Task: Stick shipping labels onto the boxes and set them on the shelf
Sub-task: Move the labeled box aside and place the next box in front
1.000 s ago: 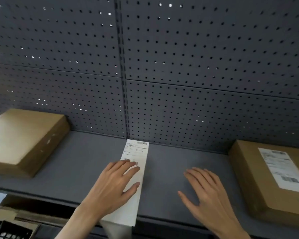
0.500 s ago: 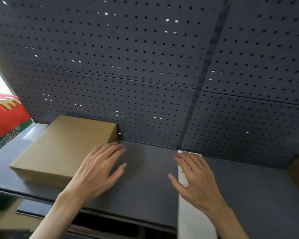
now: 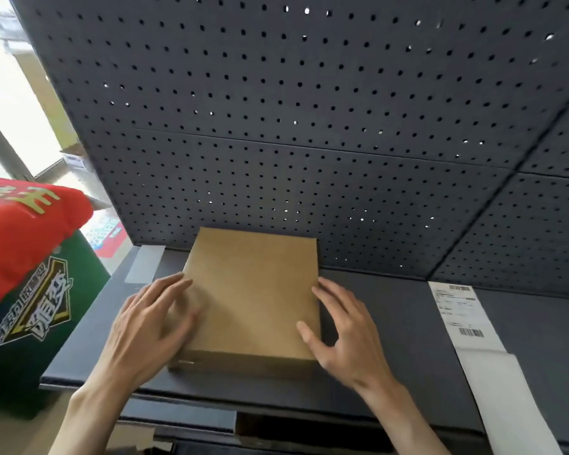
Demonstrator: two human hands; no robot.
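Note:
A plain brown cardboard box (image 3: pixel 253 290) with no label lies flat on the dark grey shelf (image 3: pixel 391 343), against the pegboard back. My left hand (image 3: pixel 148 326) rests with spread fingers over the box's left edge. My right hand (image 3: pixel 342 330) is at the box's right edge, thumb on the top near the front corner, fingers along the side. Neither hand has closed around the box. A white shipping label strip (image 3: pixel 463 313) with a barcode lies on the shelf to the right, its blank end hanging over the front edge.
The perforated dark pegboard (image 3: pixel 309 142) walls off the back. A red and green printed bag (image 3: pixel 30 267) stands left of the shelf's end. A pale patch of tape (image 3: pixel 145 264) sits on the shelf's left end. A lower shelf edge shows below.
My view has swung left. Both hands left the label strip and moved left onto the plain box. The labelled box at the right has gone out of view.

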